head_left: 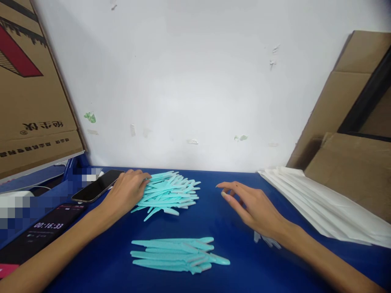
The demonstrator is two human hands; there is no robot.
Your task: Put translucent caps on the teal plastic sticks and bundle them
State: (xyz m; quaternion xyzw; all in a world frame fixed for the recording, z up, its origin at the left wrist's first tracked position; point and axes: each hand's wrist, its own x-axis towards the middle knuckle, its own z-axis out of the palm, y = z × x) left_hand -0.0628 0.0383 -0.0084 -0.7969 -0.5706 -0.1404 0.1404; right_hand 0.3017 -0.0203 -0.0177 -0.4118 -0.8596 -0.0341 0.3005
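A loose pile of slim turquoise eyebrow razors lies towards the back of the blue table. At the left end of this pile, my left hand is closed on some of the razors; its fingertips are partly hidden. My right hand hovers to the right of the pile, fingers bent and apart, with nothing between thumb and forefinger. Nearer to me is a smaller, neater bunch of the same razors, laid roughly side by side. Several small translucent pieces show partly beneath my right wrist.
Two phones, one dark and one displaying a timer, lie at the left. White sheets or bags are stacked at the right beside cardboard. A large carton stands at the left, and a white wall closes off the back.
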